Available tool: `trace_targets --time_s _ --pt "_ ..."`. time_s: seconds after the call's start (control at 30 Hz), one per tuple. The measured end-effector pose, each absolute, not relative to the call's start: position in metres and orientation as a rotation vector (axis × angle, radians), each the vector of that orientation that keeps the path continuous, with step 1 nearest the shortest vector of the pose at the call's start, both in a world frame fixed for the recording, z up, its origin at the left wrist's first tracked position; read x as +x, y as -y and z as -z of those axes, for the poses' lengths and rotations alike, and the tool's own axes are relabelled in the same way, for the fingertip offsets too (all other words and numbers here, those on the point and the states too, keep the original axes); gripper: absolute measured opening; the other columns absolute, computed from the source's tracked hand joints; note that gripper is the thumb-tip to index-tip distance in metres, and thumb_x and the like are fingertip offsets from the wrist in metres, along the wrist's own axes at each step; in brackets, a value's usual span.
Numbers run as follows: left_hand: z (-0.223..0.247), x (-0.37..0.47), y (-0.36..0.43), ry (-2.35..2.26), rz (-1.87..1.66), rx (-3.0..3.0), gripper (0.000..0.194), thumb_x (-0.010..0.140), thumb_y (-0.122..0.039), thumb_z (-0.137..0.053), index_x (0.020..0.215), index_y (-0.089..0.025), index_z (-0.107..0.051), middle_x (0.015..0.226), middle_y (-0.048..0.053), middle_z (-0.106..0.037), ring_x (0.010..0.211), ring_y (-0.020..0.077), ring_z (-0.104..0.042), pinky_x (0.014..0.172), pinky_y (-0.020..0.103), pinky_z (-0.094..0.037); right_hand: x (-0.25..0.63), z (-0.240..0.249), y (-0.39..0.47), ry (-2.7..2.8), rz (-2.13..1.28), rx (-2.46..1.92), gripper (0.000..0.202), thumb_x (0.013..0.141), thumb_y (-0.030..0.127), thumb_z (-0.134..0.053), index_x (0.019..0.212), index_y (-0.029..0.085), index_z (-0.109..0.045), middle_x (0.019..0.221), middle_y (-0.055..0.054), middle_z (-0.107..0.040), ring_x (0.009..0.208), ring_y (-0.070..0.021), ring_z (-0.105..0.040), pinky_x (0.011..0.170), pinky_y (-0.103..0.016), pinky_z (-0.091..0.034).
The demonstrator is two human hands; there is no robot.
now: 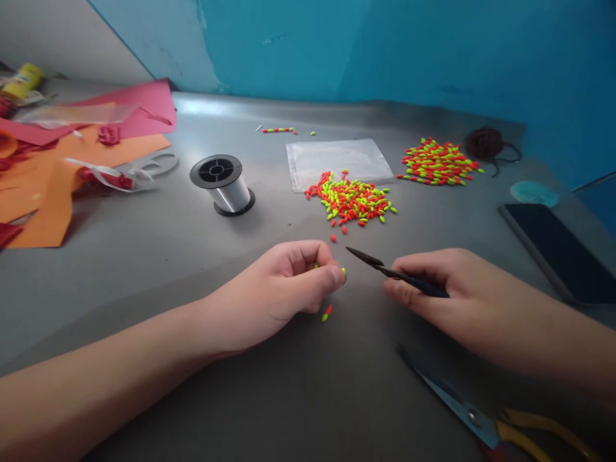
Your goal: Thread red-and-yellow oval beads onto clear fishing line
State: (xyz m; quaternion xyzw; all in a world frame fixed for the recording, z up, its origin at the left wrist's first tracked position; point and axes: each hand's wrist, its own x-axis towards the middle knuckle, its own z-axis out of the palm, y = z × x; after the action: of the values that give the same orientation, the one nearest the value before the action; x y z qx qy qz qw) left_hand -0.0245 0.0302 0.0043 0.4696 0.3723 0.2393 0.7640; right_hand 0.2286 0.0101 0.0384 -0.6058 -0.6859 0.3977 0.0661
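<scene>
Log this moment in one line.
left hand: pinching green bead | right hand: holding pliers | nearer bead pile: beyond hands | spool: standing | scissors: lying near right hand

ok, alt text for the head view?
A person's left hand pinches small beads; the right hand holds a dark pointed tool. Beyond, on a grey table, are two red and lime bead piles and a spool; scissors lie nearer.

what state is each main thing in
left hand: closed on a bead
right hand: closed on needle-nose pliers
pliers: jaws look shut
yellow-handled scissors: lying unheld
spool: upright, wound
plastic bag: lying flat
beads: mostly heaped in two piles
smartphone: face up, screen dark
yarn: bundled
</scene>
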Motion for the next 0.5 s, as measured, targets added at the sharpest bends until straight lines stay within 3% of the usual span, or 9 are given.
trace_targets --time_s 0.2,0.33,0.5 --pt "-0.0051 -0.0258 -0.0306 -0.837 -0.486 1.020 0.030 0.100 -0.039 -0.075 0.085 -0.020 -0.058 0.072 -0.006 -0.050 0.066 0.0098 -0.040 0.064 0.027 -0.030 0.2310 -0.0370 -0.0120 2.103 -1.250 -1.865 0.033 0.097 0.055 -0.070 0.097 0.024 -0.084 0.093 -0.001 -0.085 0.084 -0.0269 -0.077 0.062 -0.030 -0.055" --pt "-0.0052 -0.0246 -0.0306 -0.824 -0.508 0.970 0.030 0.101 -0.038 -0.074 0.084 -0.019 -0.058 0.072 -0.006 -0.048 0.065 0.0093 -0.038 0.065 0.027 -0.031 0.2317 -0.0341 -0.0079 2.167 -1.144 -1.871 0.045 0.099 0.062 -0.066 0.114 0.024 -0.086 0.114 -0.006 -0.087 0.090 -0.0311 -0.079 0.064 -0.033 -0.059" --pt "-0.0055 -0.0230 -0.0299 -0.829 -0.528 0.928 0.028 0.100 -0.038 -0.076 0.085 -0.019 -0.062 0.073 -0.006 -0.045 0.065 0.0090 -0.035 0.062 0.026 -0.028 0.2287 -0.0373 -0.0028 2.085 -1.293 -1.855 0.038 0.098 0.055 -0.070 0.107 0.022 -0.085 0.098 -0.004 -0.086 0.077 -0.0271 -0.076 0.052 -0.030 -0.052"
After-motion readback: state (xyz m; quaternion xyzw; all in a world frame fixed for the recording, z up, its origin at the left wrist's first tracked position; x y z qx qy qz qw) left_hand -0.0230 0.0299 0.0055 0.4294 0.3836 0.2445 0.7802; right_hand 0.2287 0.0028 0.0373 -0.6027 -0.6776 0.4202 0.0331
